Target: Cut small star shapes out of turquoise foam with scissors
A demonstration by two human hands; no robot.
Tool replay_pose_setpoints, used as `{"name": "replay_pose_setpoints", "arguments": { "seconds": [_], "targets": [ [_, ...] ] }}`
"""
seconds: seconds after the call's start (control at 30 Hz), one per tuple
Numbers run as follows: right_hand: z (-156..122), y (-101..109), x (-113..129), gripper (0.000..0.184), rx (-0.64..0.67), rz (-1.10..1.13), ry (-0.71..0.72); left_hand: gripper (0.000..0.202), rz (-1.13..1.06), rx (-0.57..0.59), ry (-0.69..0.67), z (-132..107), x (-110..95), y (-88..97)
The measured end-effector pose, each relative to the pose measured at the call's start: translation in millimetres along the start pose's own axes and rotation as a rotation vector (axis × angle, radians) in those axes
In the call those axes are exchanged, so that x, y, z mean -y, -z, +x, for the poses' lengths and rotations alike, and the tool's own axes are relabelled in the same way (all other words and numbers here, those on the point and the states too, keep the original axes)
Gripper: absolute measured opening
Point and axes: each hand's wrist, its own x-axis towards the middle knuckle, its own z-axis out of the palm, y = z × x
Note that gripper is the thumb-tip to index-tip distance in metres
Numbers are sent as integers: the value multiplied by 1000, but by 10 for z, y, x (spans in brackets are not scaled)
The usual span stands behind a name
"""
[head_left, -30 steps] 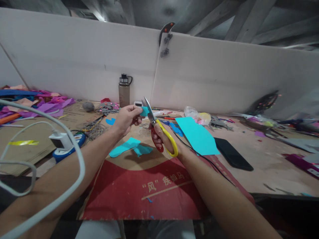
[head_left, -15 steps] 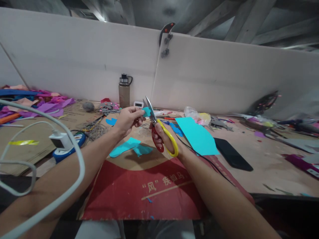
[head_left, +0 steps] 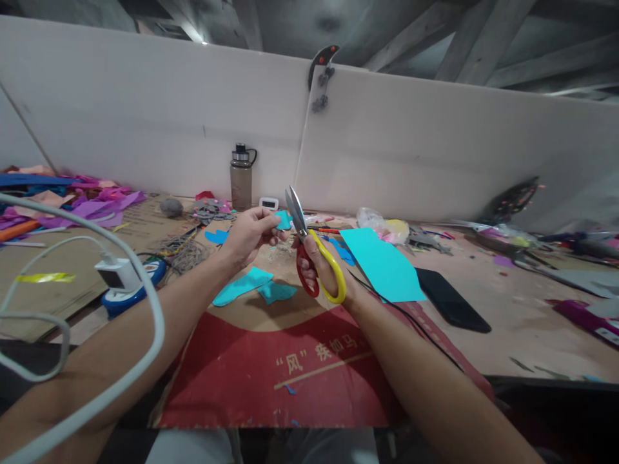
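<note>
Head view: bottle (head_left: 240,185) upright, contents unclear (hands (head_left: 247,236) hold scissors (head_left: 299,222), turquoise scrap (head_left: 284,220)).

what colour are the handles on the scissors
The scissors have one yellow handle and one red handle, seen best in the head view.

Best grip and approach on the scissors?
Take the scissors by the yellow and red handle loops, coming from the near right, where the right hand holds them. The blades point up and away, and the loops offer finger openings. Approaching from the left looks worse: the left hand holds a small turquoise piece beside the blades.
</note>
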Motion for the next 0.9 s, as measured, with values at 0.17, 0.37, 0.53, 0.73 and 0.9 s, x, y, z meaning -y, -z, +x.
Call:
{"name": "replay_pose_setpoints", "arguments": {
  "seconds": [0.17,0.37,0.53,0.73,0.9],
  "targets": [
    [43,67,-22,62,24,-104,90,26,-7,-35,-14,29,-12,16],
    [16,66,6,64,95,-148,56,19,-9,-75,-15,29,-60,13],
    [18,76,-24,64,112,-143,33,18,54,-71,28,13,-81,25],
    [40,81,-35,66,106,-156,31,20,70,-72,14,31,-85,24],
    [26,62,-9,64,121,-163,28,22,30,-35,2,41,-83,53]
  ]
}}
